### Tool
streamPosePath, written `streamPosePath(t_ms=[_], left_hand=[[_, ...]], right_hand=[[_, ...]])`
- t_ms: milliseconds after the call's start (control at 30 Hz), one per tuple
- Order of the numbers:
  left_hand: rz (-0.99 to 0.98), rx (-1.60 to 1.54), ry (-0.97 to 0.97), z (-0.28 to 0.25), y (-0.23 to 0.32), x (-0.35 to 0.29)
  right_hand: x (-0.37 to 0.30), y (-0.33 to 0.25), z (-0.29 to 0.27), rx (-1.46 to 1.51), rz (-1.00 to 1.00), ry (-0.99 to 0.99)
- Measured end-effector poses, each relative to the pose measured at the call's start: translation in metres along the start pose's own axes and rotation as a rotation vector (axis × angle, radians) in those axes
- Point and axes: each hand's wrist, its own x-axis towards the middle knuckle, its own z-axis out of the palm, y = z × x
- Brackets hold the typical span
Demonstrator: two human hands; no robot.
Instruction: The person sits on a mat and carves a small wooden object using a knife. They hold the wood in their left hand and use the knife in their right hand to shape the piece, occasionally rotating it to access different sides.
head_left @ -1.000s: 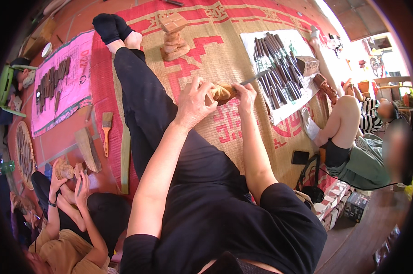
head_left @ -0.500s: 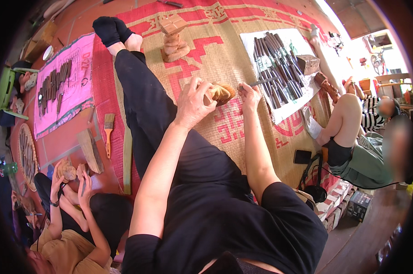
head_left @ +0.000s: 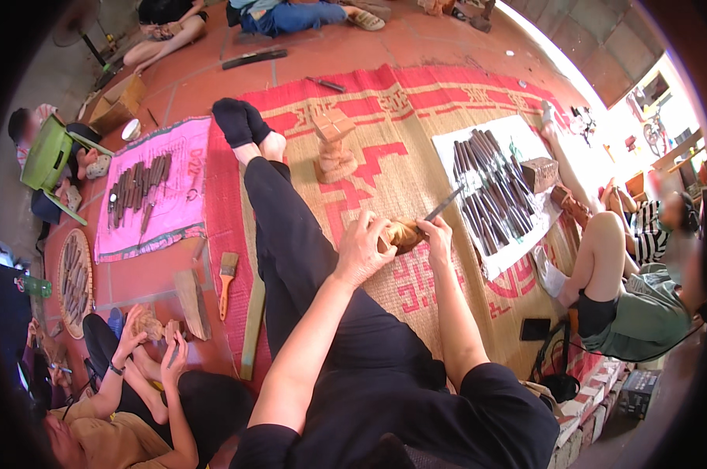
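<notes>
Red tiled floor [head_left: 416, 48], partly covered by a red-and-tan woven mat [head_left: 408, 133]. Directly on the mat: an upright carved wooden figure [head_left: 336, 162], a white cloth [head_left: 511, 129] and a black phone [head_left: 535, 329]. On the tiles: a pink cloth [head_left: 183, 148], a round basket [head_left: 91, 289], a wood block [head_left: 191, 303], a cardboard box [head_left: 117, 105] and a white bowl [head_left: 132, 130].

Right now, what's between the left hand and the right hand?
The carving, in the head view: the left hand is at its left end, and the right hand, holding a thin tool, at its right.
</notes>
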Motion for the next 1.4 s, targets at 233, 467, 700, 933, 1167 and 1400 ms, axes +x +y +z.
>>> streamPosePath(t_ms=[233,467,700,933,1167,1400], left_hand=[[-0.080,-0.065,-0.021,-0.002,0.001,0.001],[-0.451,-0.270,0.114,0.018,-0.036,-0.002],[-0.775,-0.581,-0.035,0.007,-0.029,0.004],[-0.564,-0.636,0.052,0.019,-0.045,-0.002],[-0.529,-0.372,0.176,0.001,-0.020,0.001],[-0.514,-0.306,0.165,-0.001,-0.017,-0.001]], right_hand=[[-0.001,0.006,0.000,0.065,0.003,-0.004],[-0.010,0.005,0.007,0.088,-0.075,0.028],[-0.017,0.009,0.000,0.093,-0.055,-0.001],[-0.003,-0.003,-0.016,-0.112,0.113,-0.138],[0.001,0.007,0.007,0.051,-0.003,-0.090],[-0.014,0.013,0.011,0.019,-0.072,-0.119]])
